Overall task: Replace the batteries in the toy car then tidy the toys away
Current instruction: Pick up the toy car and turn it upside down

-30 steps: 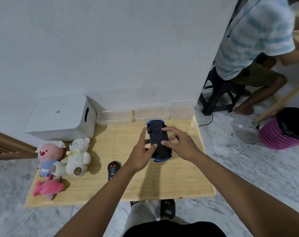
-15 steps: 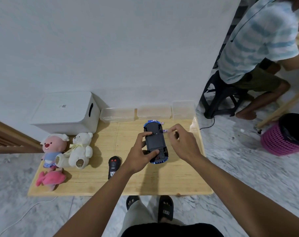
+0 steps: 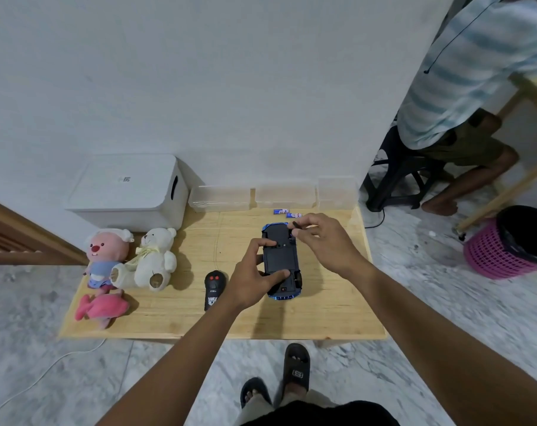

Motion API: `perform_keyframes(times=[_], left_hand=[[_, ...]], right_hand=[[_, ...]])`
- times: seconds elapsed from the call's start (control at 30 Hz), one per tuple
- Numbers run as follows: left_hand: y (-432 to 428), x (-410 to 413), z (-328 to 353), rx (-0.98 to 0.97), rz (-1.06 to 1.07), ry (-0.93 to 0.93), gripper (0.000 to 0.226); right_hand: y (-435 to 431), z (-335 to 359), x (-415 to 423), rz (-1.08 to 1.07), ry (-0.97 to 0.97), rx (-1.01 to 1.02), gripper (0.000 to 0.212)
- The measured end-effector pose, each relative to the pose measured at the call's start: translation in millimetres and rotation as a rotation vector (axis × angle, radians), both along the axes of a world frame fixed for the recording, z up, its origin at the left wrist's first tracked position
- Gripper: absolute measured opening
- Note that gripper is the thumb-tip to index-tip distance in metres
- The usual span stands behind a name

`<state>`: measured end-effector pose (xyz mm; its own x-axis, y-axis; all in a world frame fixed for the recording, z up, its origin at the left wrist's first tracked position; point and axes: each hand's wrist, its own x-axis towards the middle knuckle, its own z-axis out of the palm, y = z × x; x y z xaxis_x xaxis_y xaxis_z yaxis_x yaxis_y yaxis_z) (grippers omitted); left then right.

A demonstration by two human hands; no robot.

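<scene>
A blue toy car (image 3: 280, 255) lies upside down on the low wooden table (image 3: 331, 315), black underside up. My left hand (image 3: 254, 279) grips its left side, thumb across the underside. My right hand (image 3: 322, 241) hovers over the car's far end and pinches a thin dark tool, likely a small screwdriver (image 3: 294, 226). Two small blue and white batteries (image 3: 287, 213) lie on the table just beyond the car. A black remote control (image 3: 213, 285) with red buttons rests left of my left hand.
A pink plush (image 3: 105, 256), a white teddy bear (image 3: 152, 259) and a pink fish plush (image 3: 101, 307) sit at the table's left. A white storage box (image 3: 128, 189) and clear plastic containers (image 3: 251, 196) line the wall. A person sits at right beside a pink bin (image 3: 507, 244).
My right hand lifted off the car and now pinches a thin tool above its far end. The two batteries beyond the car have come into view. My left hand still grips the car.
</scene>
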<state>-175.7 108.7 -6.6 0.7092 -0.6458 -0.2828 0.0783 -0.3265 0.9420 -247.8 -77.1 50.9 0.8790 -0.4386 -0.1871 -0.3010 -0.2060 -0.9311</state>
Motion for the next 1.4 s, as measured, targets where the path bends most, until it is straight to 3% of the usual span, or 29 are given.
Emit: perform_keyframes(times=[0.2,0.8,1.2,1.4], left_hand=[[16.3,-2.1,7.2,0.002,-0.021,-0.026,0.057],[31.0,-8.1,18.9,0.030,-0.067,-0.041,0.058],[27.0,-5.2,18.7,0.042,-0.062,-0.056,0.059],[20.6,-1.0,22.0,0.068,-0.082,-0.082,0.060]], right_hand=[[21.8,8.4,-7.6,-0.221,-0.102,-0.046,0.007],[44.6,9.1,-17.7,-0.132,-0.149,-0.269,0.007],[45.2,4.3,-17.9,-0.026,-0.189,-0.208,0.024],[50.8,10.9,-8.8,-0.132,-0.261,-0.082,0.025]])
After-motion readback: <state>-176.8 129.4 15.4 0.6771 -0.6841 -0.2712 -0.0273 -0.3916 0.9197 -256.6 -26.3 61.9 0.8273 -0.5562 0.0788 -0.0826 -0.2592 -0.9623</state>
